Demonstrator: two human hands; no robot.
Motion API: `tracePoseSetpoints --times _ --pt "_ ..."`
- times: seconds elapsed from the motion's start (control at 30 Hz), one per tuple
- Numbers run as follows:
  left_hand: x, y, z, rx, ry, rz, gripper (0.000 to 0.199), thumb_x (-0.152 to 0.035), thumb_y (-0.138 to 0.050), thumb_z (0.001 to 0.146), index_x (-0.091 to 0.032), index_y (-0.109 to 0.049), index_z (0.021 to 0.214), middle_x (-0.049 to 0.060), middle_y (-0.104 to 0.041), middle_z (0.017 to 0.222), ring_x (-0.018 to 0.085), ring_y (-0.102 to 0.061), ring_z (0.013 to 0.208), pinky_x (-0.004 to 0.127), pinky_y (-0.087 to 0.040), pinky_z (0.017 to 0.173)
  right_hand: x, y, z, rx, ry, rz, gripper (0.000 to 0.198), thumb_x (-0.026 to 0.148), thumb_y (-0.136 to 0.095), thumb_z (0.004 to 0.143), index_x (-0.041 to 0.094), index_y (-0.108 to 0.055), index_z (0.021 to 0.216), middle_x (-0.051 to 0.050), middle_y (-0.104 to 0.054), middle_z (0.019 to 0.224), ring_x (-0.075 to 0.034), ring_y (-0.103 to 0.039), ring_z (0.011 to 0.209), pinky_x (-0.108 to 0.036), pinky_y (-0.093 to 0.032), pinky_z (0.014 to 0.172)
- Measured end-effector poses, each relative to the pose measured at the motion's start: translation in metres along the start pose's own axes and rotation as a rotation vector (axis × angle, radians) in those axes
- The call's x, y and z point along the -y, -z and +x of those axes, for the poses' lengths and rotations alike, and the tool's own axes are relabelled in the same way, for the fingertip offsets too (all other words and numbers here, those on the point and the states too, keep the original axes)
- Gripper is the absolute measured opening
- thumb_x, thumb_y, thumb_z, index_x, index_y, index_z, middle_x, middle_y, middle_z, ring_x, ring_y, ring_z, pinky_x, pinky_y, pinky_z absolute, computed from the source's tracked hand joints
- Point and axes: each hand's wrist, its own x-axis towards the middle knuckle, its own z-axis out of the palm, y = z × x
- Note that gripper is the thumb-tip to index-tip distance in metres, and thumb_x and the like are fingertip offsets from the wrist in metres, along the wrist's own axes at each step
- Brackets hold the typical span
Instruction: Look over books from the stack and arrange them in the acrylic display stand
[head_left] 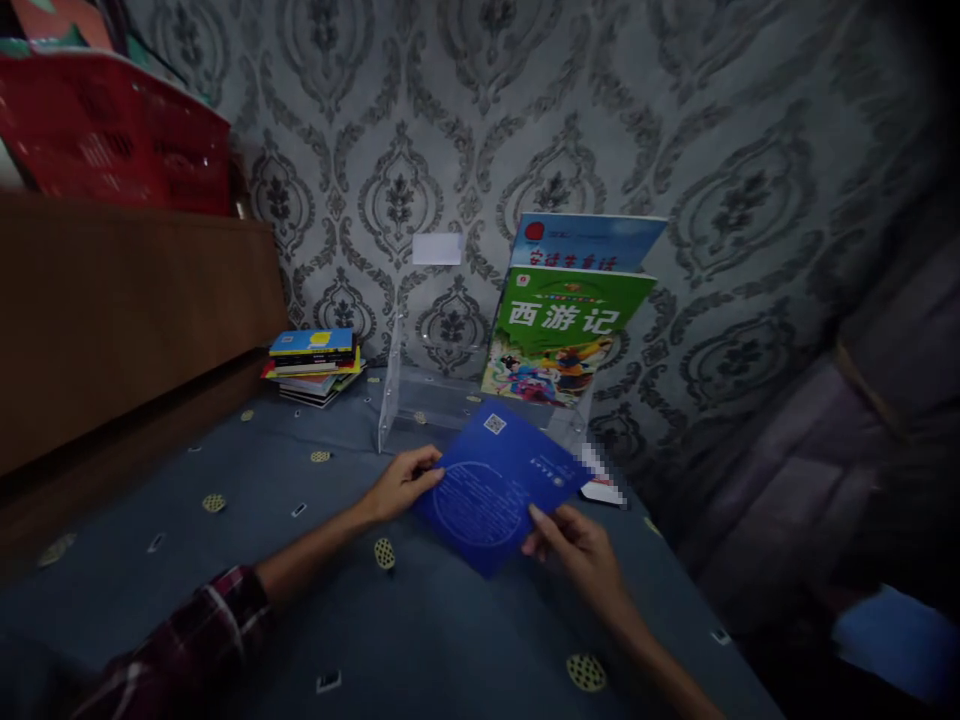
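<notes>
Between my two hands is a thin blue book point(487, 500), tilted, with a QR code near its top corner and pale print in a circle. My left hand point(405, 482) pinches its left edge, thumb on top. At the lower right edge my right hand point(577, 550) grips it, thumb over the cover. Just beyond the book stands a clear acrylic rack point(388, 385). On its right side lean a green picture book point(566, 335) and, behind and above that, a light-blue book point(589, 240).
A stack of books point(315, 365) lies at the back left, beside a wooden cabinet point(135, 320) bearing a red basket point(120, 130). Right of the rack lies a whitish item point(604, 490), partly blurred. Patterned wallpaper rises behind; dark hanging fabric point(810, 470) is at right.
</notes>
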Motion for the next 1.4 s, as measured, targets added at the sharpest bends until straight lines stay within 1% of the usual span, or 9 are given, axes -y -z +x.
tracePoseSetpoints --times 0.1,0.2,0.33,0.47,0.63,0.83,1.0,1.23,1.4 --pt "-0.002 0.005 0.002 0.010 -0.006 0.046 0.038 -0.053 -0.060 0.089 -0.015 -0.060 0.090 0.002 -0.058 0.083 0.016 -0.054 0.078 0.024 -0.041 0.070 0.011 0.007 0.007 -0.033 0.130 -0.137 0.060 0.078 -0.061 0.076 0.020 -0.060 0.062 -0.006 -0.065 0.053 -0.017 -0.056 0.050 -0.029 -0.045 0.052" --pt "0.001 0.003 0.000 0.035 -0.009 0.025 0.042 -0.054 -0.060 0.089 -0.014 -0.065 0.099 0.006 -0.065 0.094 0.020 -0.060 0.089 0.028 -0.046 0.078 0.010 0.005 0.007 -0.010 0.180 -0.226 0.058 0.075 -0.056 0.082 0.020 -0.060 0.064 -0.005 -0.064 0.055 -0.018 -0.056 0.050 -0.029 -0.044 0.051" --pt "0.010 -0.002 -0.004 0.071 0.008 -0.140 0.057 -0.061 -0.062 0.088 -0.015 -0.064 0.120 0.011 -0.068 0.115 0.026 -0.064 0.102 0.037 -0.049 0.095 -0.003 -0.004 0.000 0.062 0.148 -0.279 0.051 0.067 -0.052 0.088 0.021 -0.062 0.069 -0.005 -0.066 0.060 -0.019 -0.058 0.054 -0.030 -0.044 0.054" --pt "0.018 -0.001 -0.006 0.078 0.024 -0.204 0.059 -0.060 -0.064 0.087 -0.016 -0.064 0.125 0.012 -0.068 0.119 0.027 -0.065 0.105 0.040 -0.048 0.101 -0.017 -0.011 -0.003 0.102 0.092 -0.264 0.043 0.061 -0.054 0.088 0.021 -0.064 0.075 -0.004 -0.065 0.061 -0.020 -0.058 0.056 -0.032 -0.043 0.058" --pt "0.027 0.005 -0.008 0.067 0.014 -0.186 0.052 -0.053 -0.066 0.087 -0.015 -0.066 0.122 0.011 -0.069 0.116 0.026 -0.066 0.103 0.041 -0.048 0.101 -0.028 -0.016 -0.001 0.104 0.019 -0.187 0.038 0.059 -0.060 0.084 0.022 -0.065 0.078 -0.003 -0.064 0.060 -0.021 -0.058 0.058 -0.033 -0.043 0.060" --pt "0.032 0.012 -0.006 -0.014 0.010 0.093 0.036 -0.040 -0.059 0.090 -0.014 -0.070 0.112 0.008 -0.071 0.107 0.024 -0.065 0.096 0.035 -0.050 0.089 -0.030 -0.019 0.006 0.118 0.003 -0.144 0.034 0.054 -0.057 0.086 0.022 -0.062 0.077 -0.001 -0.064 0.063 -0.019 -0.059 0.061 -0.030 -0.043 0.061" --pt "0.032 0.008 0.003 -0.075 -0.007 0.254 0.035 -0.036 -0.053 0.091 -0.014 -0.070 0.112 0.006 -0.073 0.101 0.022 -0.065 0.087 0.029 -0.051 0.079 -0.037 -0.013 0.018 0.077 0.055 -0.183 0.028 0.046 -0.052 0.087 0.021 -0.062 0.080 -0.001 -0.063 0.063 -0.018 -0.060 0.060 -0.029 -0.044 0.063" --pt "0.025 -0.002 0.014 -0.111 -0.069 0.324 0.031 -0.032 -0.051 0.092 -0.016 -0.070 0.110 0.003 -0.069 0.087 0.020 -0.062 0.081 0.028 -0.049 0.079 -0.033 -0.006 0.022 0.004 0.118 -0.239 0.023 0.040 -0.051 0.089 0.022 -0.064 0.082 -0.002 -0.066 0.068 -0.020 -0.061 0.066 -0.031 -0.045 0.065" --pt "0.025 0.000 0.023 -0.154 -0.097 0.294 0.032 -0.040 -0.051 0.094 -0.015 -0.068 0.106 0.005 -0.069 0.089 0.021 -0.061 0.083 0.029 -0.049 0.079 -0.012 0.022 0.044 0.093 0.229 -0.445 0.017 0.021 -0.048 0.081 0.020 -0.065 0.083 -0.004 -0.070 0.076 -0.020 -0.063 0.070 -0.030 -0.045 0.065"
